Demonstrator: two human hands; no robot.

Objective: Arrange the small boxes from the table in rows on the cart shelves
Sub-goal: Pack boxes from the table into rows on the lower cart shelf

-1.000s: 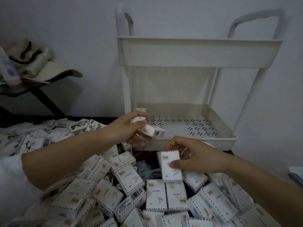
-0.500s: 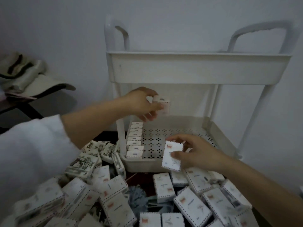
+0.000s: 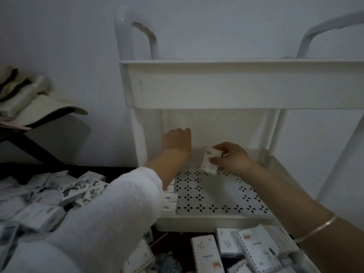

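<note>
Nearest the camera, loose boxes (image 3: 204,255) lie scattered flat on the dark table (image 3: 110,170), and more are heaped at the left. A white sleeve (image 3: 110,213) covers the left forearm, and a thin bracelet (image 3: 315,227) circles the right wrist.

Beyond the table edge stands the cart (image 3: 137,134). Its lower shelf (image 3: 216,196) has a perforated floor. A row of boxes (image 3: 169,202) runs along the shelf's left side, mostly hidden under the left arm.

The right hand (image 3: 234,161) is over the back part of that shelf. It pinches one box (image 3: 210,160) between the thumb at the box's lower edge and the fingers at its top. The box sticks out to the left of the hand, tilted, with its printed face toward the camera. It appears to hang just above the shelf floor, though contact is hard to judge.

The left hand (image 3: 177,139) reaches into the back left corner of the shelf, knuckles toward the camera and fingers hidden. Whether it holds anything cannot be told.

Above is the upper shelf (image 3: 236,85). A hat (image 3: 41,107) sits far left against the wall.
</note>
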